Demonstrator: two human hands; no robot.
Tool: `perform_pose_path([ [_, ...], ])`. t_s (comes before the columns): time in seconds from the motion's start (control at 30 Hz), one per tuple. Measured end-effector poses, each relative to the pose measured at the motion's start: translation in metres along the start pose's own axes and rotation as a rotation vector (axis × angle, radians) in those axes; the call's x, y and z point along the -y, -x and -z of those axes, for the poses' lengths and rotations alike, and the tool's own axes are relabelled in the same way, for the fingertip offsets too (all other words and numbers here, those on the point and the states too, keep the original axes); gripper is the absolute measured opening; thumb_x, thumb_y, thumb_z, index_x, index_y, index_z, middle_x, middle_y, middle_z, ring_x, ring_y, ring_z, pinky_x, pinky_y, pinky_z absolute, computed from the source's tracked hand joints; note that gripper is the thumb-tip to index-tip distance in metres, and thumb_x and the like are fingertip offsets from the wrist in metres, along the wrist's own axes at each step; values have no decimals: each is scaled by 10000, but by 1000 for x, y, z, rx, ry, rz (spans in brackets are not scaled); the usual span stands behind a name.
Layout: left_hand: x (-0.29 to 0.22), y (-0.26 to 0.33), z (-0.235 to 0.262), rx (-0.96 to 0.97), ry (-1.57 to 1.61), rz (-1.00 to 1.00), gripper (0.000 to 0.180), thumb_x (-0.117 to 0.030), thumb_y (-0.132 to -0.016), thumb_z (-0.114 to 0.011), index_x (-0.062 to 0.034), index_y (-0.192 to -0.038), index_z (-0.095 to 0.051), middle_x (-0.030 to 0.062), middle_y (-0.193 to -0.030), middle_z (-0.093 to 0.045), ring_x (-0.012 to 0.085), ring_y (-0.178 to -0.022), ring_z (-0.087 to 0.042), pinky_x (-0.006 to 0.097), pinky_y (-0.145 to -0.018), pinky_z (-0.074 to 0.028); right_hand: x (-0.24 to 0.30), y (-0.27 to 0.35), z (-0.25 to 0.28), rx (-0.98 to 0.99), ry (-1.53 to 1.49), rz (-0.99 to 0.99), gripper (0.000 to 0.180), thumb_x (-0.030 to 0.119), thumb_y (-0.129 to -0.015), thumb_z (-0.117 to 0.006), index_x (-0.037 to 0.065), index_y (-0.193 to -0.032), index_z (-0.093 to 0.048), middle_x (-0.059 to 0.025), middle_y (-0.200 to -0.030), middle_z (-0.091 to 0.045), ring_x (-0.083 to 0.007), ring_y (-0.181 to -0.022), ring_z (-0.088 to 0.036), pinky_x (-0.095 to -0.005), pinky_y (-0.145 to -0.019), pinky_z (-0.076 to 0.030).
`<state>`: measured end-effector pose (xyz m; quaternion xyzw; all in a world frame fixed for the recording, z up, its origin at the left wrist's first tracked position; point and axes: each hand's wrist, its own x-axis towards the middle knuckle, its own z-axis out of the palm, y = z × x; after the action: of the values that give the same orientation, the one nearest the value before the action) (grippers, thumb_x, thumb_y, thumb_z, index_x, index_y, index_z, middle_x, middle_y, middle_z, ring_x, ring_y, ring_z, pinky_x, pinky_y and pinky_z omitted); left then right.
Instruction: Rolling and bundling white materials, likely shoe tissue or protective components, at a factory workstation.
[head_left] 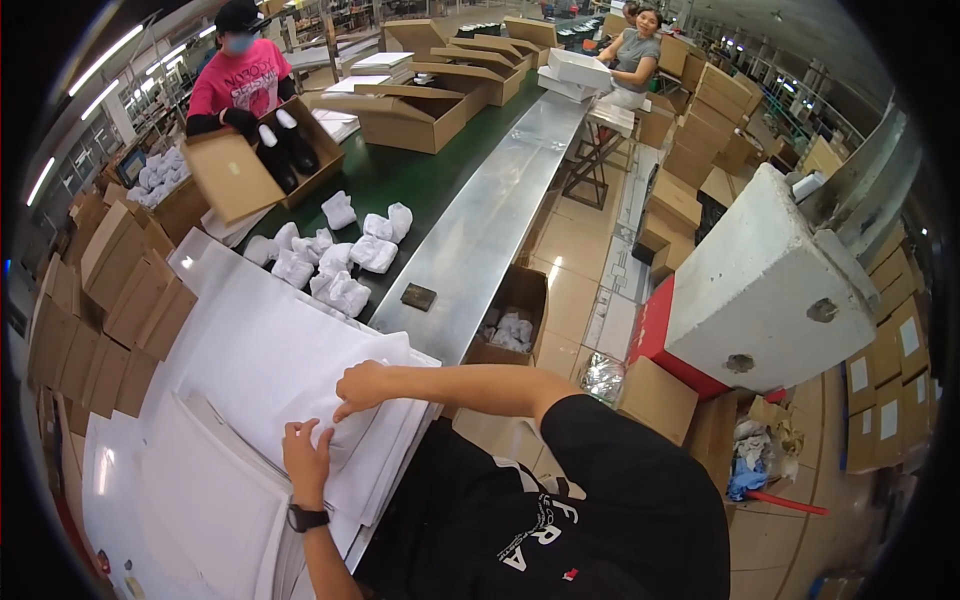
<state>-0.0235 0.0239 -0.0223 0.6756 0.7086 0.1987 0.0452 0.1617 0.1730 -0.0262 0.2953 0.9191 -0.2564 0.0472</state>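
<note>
A broad stack of white paper sheets (270, 350) lies on the table in front of me. My right hand (362, 388) reaches in from the right, its fingers curled on a thin white sheet (345, 435) at the stack's near edge. Beside it, my left hand (307, 458), with a dark watch on the wrist, has its fingers bent against the same sheet. The sheet is loosely raised and creased between both hands. Just beyond the stack, several crumpled white paper balls (338, 262) are heaped on the green conveyor belt (440, 195).
A small dark block (418, 297) rests on the metal conveyor edge (500, 190). Across the belt, a person in pink holds an open carton (235, 180) with black shoes (288, 150). More open cartons (410, 115) line the belt. Another person sits at far right by white boxes (578, 70).
</note>
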Motion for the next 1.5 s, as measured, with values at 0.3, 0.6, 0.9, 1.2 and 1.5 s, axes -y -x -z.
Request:
perform_pose_path([
  [0.3,-11,30,-45,-159,3,-119,569,-272,-852,-745,-4,-1315,-552,184,-1234,-611,386,-1167,-560,523,-1026,-404,5,24,-59,-666,162,420,560,400,-767,-792,29,-1153,-630,-134,-1098,-674,-300,-1034,-649,-414,-973,-452],
  [0.6,29,-34,-26,180,119,211,438,-421,-888,-705,-78,-1158,-670,168,-1055,-650,369,-947,-633,450,-810,-504,-20,-43,5,-135,-116,105,605,596,-769,-756,46,-1018,-715,-184,-1053,-702,-373,-1001,-676,-476,-860,-534],
  [0.9,5,24,-60,-173,-244,241,505,-313,-956,-621,-193,-1440,-541,285,-1540,-360,466,-1419,-353,579,-1157,-282,45,-8,-78,-681,154,102,643,476,-953,-561,-37,-1339,-558,-263,-1387,-537,-453,-1336,-462,-580,-1144,-303],
  [1.2,6,24,-72,-220,-37,189,823,-463,-964,-583,-133,-1609,-193,309,-1627,-124,481,-1509,-118,590,-1212,-137,53,-30,-70,-760,-738,-283,876,528,-829,-743,-70,-1408,-472,-248,-1276,-637,-412,-1147,-626,-417,-1032,-476],
  [1.5,0,29,-57,-377,96,261,900,-482,-1004,-527,-22,-1606,-41,271,-1657,-60,431,-1538,-56,509,-1236,-70,39,-1,-55,-246,-1830,-220,527,144,-878,-754,97,-1338,-502,-54,-1214,-616,-194,-1110,-621,-379,-915,-527],
])
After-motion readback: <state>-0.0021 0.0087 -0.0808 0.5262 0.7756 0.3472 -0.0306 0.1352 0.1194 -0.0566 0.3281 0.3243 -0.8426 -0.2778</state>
